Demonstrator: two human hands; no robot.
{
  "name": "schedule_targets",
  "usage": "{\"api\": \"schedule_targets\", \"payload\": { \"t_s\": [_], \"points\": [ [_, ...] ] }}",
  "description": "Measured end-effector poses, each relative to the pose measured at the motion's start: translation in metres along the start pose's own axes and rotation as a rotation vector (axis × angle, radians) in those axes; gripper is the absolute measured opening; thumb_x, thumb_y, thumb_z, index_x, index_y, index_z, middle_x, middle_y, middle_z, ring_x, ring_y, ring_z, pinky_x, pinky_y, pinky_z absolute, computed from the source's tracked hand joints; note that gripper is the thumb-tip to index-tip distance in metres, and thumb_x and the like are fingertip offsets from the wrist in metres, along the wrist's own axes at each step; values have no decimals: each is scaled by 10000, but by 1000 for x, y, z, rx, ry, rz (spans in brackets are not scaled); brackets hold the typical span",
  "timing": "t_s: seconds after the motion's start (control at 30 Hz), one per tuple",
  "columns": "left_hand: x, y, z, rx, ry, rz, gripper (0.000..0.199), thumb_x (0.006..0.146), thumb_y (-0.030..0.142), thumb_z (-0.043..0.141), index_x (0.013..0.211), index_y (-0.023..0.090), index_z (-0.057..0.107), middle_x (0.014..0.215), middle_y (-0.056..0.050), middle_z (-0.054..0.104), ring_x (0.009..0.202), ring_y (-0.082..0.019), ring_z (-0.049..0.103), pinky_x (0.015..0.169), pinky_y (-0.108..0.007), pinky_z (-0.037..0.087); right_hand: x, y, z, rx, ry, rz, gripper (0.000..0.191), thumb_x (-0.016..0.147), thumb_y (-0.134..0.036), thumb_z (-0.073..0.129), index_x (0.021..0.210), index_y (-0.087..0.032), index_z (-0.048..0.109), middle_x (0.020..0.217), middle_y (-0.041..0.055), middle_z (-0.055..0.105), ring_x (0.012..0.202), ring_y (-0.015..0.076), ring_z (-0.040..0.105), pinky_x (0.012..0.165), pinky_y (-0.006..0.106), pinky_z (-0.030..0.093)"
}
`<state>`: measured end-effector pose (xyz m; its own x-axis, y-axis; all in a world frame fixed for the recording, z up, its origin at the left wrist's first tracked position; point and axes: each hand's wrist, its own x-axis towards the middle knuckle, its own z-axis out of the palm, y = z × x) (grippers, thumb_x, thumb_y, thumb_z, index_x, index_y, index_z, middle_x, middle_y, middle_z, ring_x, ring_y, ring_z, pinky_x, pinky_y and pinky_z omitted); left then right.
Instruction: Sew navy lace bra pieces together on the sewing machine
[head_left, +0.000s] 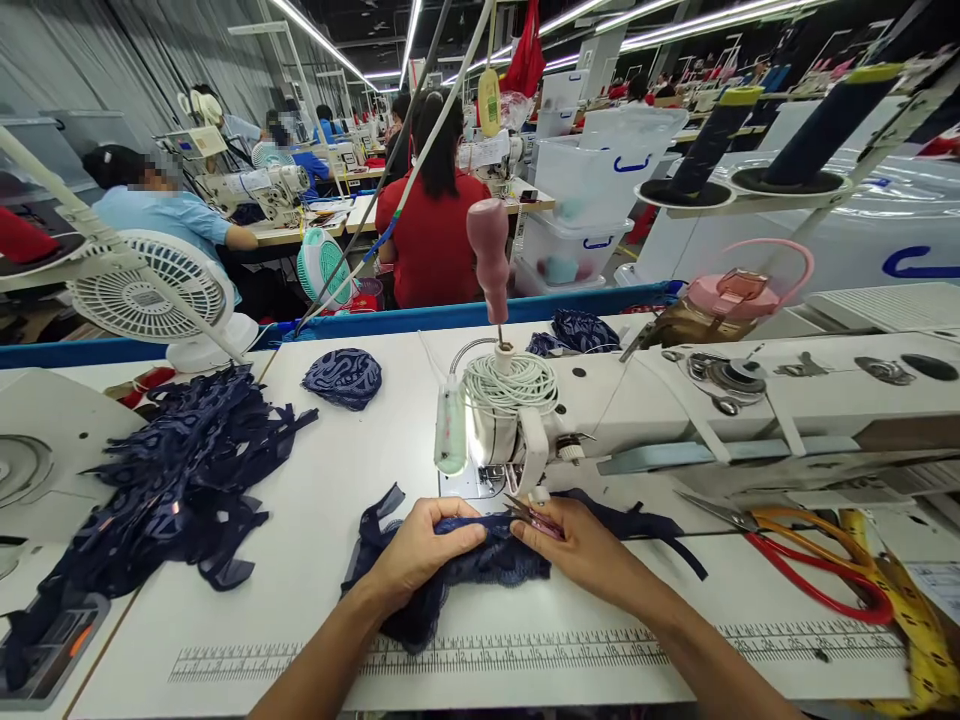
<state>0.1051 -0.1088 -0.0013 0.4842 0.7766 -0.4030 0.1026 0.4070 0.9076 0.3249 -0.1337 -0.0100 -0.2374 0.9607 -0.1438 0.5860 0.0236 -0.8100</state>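
Navy lace fabric (496, 562) lies in front of the sewing machine's needle area (495, 480), stretched between both hands. My left hand (416, 555) pinches its upper edge between thumb and fingers. On the other side my right hand (577, 545) is closed around small thread snips (541, 520) with a pinkish handle, its thumb pressed to the fabric edge. The snips' blades point left, close to the cloth. Part of the fabric hangs down below my left hand. A dark navy strip (645, 525) trails out to the right behind my right hand.
A heap of navy lace pieces (187, 460) lies left, a folded lace bundle (342, 379) behind it. Large scissors (817, 560) and a yellow tape measure (922, 640) are at right. A printed ruler (525, 648) runs along the front. Co-workers sit beyond the blue edge (420, 310).
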Motion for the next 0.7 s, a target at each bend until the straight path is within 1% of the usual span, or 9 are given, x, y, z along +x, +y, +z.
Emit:
{"api": "schedule_targets", "payload": {
  "t_s": [0.07,0.13,0.27,0.33,0.4,0.47,0.57,0.63,0.7],
  "points": [
    [-1,0,-2,-44,-34,-16,355,718,440,758,845,113,699,724,-24,629,656,-119,527,642,-227,405,2,-2,0,68,-3,0,352,899,-463,498,686,-186,543,597,-21,518,574,139,486,509,224,340],
    [-2,1,-3,-56,-41,-21,376,705,436,775,884,109,726,775,-46,665,696,-134,561,673,-236,433,3,-5,0,70,10,-13,360,900,-476,496,721,-176,581,603,-10,537,608,158,519,530,230,368],
    [-2,1,-3,-67,-37,-27,389,680,431,795,882,103,746,831,-75,704,740,-164,606,722,-262,466,-1,-12,1,-51,27,-40,353,917,-451,464,711,-179,556,613,-8,555,579,153,530,527,233,371],
    [-1,1,-2,-66,-16,-17,379,684,435,790,866,105,747,826,-73,708,739,-167,611,715,-262,469,-6,-16,2,-156,116,-41,296,919,-434,464,764,-192,537,597,-20,547,546,152,527,513,237,363],
    [0,-1,-3,-74,0,-19,379,686,436,787,872,108,748,810,-67,710,721,-161,611,699,-258,467,-14,-19,4,-247,241,-53,234,927,-425,468,875,-204,522,584,-36,537,518,155,528,497,241,357],
    [1,-2,-3,-82,8,-26,395,682,438,791,900,112,749,812,-67,716,717,-163,617,698,-261,469,-22,-21,9,-292,312,-94,210,955,-416,438,941,-217,501,597,-40,550,503,155,537,485,242,355],
    [1,-1,-4,-63,13,-22,411,679,446,791,920,114,753,830,-74,721,749,-181,630,721,-272,479,-32,-21,18,-325,297,-164,195,1000,-371,363,944,-235,491,634,-40,584,501,143,550,471,239,341],
    [0,0,-3,-49,8,-5,409,696,444,780,935,113,756,850,-78,723,782,-191,635,753,-280,484,-34,-21,25,-361,279,-191,184,1012,-338,342,958,-240,487,633,-51,588,489,135,544,467,239,328],
    [-1,2,-3,-39,1,18,393,721,425,766,961,115,756,881,-80,727,820,-197,637,794,-285,481,-34,-21,31,-406,290,-220,191,1019,-315,323,956,-235,485,620,-58,581,462,129,525,463,244,311]
  ]
}}
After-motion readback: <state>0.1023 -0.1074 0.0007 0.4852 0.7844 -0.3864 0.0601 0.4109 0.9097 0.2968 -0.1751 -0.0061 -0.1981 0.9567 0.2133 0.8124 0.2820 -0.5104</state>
